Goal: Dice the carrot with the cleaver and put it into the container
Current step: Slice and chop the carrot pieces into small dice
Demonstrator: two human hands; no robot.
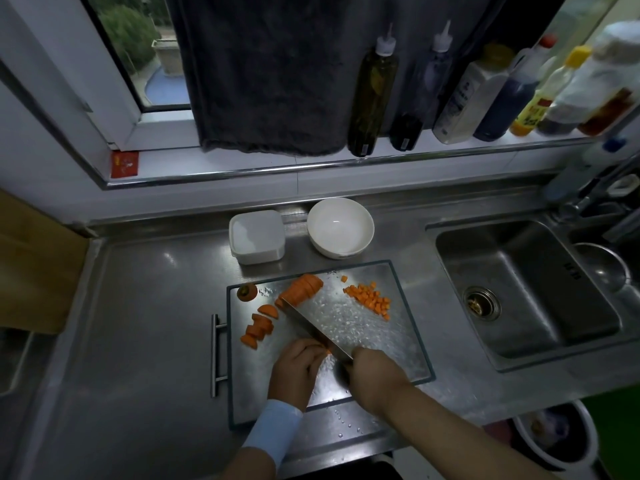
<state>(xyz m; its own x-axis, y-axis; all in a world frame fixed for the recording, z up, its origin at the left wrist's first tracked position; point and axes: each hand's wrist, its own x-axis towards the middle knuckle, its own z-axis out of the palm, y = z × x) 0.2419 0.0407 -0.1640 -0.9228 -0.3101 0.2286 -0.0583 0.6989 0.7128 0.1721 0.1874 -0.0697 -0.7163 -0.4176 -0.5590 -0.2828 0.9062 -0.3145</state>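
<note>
On the steel cutting board [405, 327], my right hand [375, 375] grips the cleaver [317, 327] by its handle, the blade running diagonally up-left. My left hand [298, 370] curls over a small carrot piece [328, 351] right against the blade's near end. A sliced carrot section [301, 289] lies at the blade's far tip. Half-round slices [258, 329] sit at the board's left, and the carrot's stem end [247, 292] at its far left corner. A pile of diced carrot [372, 299] lies at the right. The square white container [257, 236] stands behind the board.
A white bowl [341, 227] stands to the right of the container. The sink [526, 289] lies to the right of the board. Bottles [372, 95] line the window ledge behind, beside a hanging dark towel [270, 74]. A wooden board [34, 265] leans at the far left.
</note>
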